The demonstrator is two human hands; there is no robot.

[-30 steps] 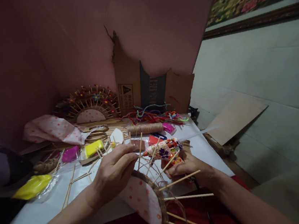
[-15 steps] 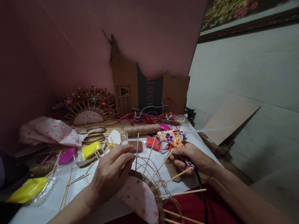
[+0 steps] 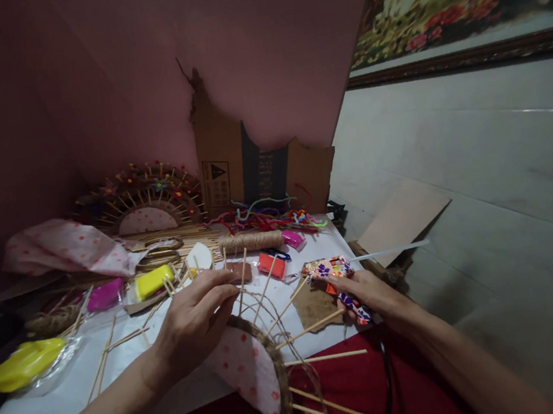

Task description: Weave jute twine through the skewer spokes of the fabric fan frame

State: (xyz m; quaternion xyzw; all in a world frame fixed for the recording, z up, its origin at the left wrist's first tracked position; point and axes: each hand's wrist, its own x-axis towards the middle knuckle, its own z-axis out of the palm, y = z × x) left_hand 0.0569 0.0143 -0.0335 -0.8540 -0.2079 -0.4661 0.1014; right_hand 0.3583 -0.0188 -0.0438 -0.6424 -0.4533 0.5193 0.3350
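A half-round piece covered in white cloth with red spots [image 3: 248, 368] leans in front of me, a brown twine-wrapped rim on its curve. Thin wooden sticks [image 3: 316, 328] fan out from that rim. Loose twine [image 3: 275, 311] loops across the sticks to my left hand [image 3: 195, 328], whose fingers are pinched together on it at the top of the piece. In my right hand [image 3: 375, 295] is a flower-patterned hot glue gun [image 3: 328, 268], gripped by its handle. A pale glue stick [image 3: 395, 249] sticks out of its back, and its nozzle points left above a brown cardboard scrap [image 3: 313, 306].
Packs of yellow clay [image 3: 155, 282], red clay [image 3: 271, 265] and purple clay [image 3: 106, 295] lie about the white tabletop. Behind them are a twine roll [image 3: 250, 241], scissors [image 3: 164, 253] and tangled pipe cleaners [image 3: 267, 216]. A decorated half-round piece [image 3: 147, 219] and torn cardboard [image 3: 222, 153] stand at the back.
My right hand with the glue gun has moved right, away from the sticks, and turned the gun more level. The view has shifted slightly right. My left hand keeps its pinch.
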